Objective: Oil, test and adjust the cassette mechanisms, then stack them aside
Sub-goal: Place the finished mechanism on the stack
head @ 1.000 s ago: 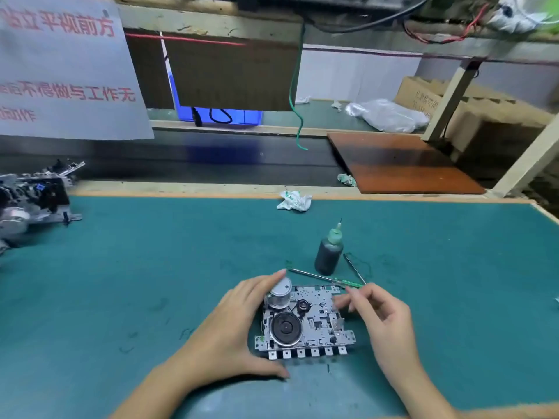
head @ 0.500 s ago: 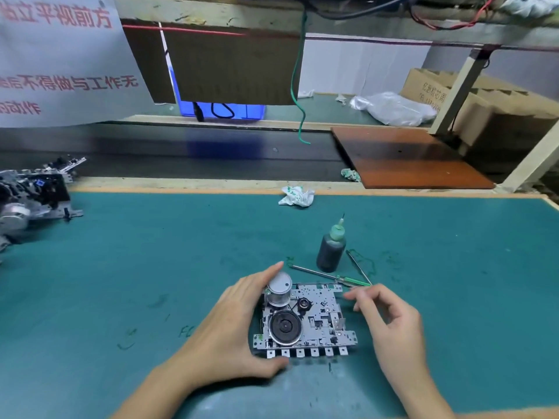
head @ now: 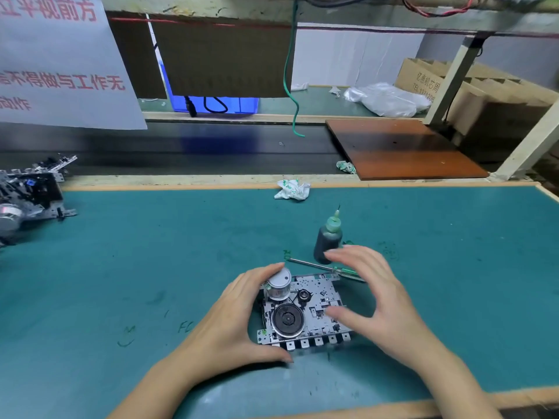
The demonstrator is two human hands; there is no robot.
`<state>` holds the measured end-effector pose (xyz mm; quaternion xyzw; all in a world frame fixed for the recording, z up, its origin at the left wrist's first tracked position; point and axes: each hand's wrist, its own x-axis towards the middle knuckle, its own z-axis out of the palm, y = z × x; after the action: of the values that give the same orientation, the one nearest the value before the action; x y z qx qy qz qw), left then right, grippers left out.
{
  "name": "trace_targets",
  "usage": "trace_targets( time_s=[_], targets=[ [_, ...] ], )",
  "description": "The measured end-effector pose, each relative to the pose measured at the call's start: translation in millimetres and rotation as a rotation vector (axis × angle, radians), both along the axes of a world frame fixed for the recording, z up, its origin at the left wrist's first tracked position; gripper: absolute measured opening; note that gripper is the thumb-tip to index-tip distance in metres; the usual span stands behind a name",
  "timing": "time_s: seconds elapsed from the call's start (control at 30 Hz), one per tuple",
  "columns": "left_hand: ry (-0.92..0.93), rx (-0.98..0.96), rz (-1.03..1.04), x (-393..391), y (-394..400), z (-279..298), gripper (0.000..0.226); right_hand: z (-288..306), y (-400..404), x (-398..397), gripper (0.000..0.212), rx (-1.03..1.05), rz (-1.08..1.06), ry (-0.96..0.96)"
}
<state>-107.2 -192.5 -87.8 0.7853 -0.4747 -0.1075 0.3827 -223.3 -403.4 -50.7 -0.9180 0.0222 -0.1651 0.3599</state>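
A silver cassette mechanism (head: 314, 306) with a black flywheel and a round motor lies flat on the green mat (head: 151, 267) in front of me. My left hand (head: 230, 322) grips its left side, with the index finger against the motor and the thumb at the front edge. My right hand (head: 378, 303) hovers over the right side with fingers spread and holds nothing. Its thumb is above the plate and its fingertips are close to the dark oil bottle (head: 328, 234). A green-handled screwdriver (head: 311, 264) lies just behind the mechanism, partly hidden by my right hand.
Other cassette mechanisms (head: 27, 198) are piled at the mat's far left edge. A crumpled paper (head: 292, 190) lies at the back edge. Beyond it run a dark conveyor belt (head: 181, 155) and a brown board (head: 399, 149). Cardboard boxes (head: 484, 95) stand at the back right.
My right hand has lifted from the mechanism's right rear corner and spread its fingers, reaching toward the oil bottle. My left hand keeps its hold and the mechanism stays put.
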Motion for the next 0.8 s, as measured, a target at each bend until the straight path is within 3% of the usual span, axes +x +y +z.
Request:
trace_targets(
  time_s=[0.1,0.2,0.37,0.47,0.53,0.57,0.63,0.7,0.73,0.8],
  targets=[
    [-0.021,0.003,-0.035,-0.3,-0.1,1.9,0.116,8.4,-3.2,10.5,0.111,-0.254,0.218,0.332],
    [-0.096,0.024,-0.052,-1.4,-2.0,0.7,0.120,5.9,-0.3,22.3,0.132,-0.554,0.265,0.477],
    [-0.124,0.011,-0.027,0.0,-6.6,-4.1,0.114,7.7,5.6,34.7,0.117,-0.691,0.223,0.470],
    [0.038,-0.082,0.030,1.0,-3.5,-3.9,0.124,15.7,7.2,34.7,0.094,-0.746,0.189,0.364],
    [0.324,-0.194,0.063,8.0,-2.8,-2.8,0.130,19.2,2.7,31.3,0.088,-0.524,0.165,0.358],
    [0.519,-0.246,0.032,12.1,-3.4,-0.5,0.128,20.5,2.9,29.3,0.087,-0.299,0.172,0.370],
    [0.968,-0.341,-0.123,13.8,-8.1,8.1,0.121,21.4,13.2,23.6,0.080,0.343,0.339,0.407],
    [1.368,-0.373,-0.267,9.3,-15.8,16.0,0.107,18.1,32.6,21.5,0.094,0.903,0.530,0.469],
    [1.461,-0.410,-0.393,4.2,-20.9,21.1,0.095,13.5,41.1,21.9,0.105,1.063,0.547,0.503],
    [1.534,-0.525,-0.493,0.5,-26.5,26.9,0.088,5.0,49.1,26.2,0.098,1.091,0.408,0.493]
  ],
)
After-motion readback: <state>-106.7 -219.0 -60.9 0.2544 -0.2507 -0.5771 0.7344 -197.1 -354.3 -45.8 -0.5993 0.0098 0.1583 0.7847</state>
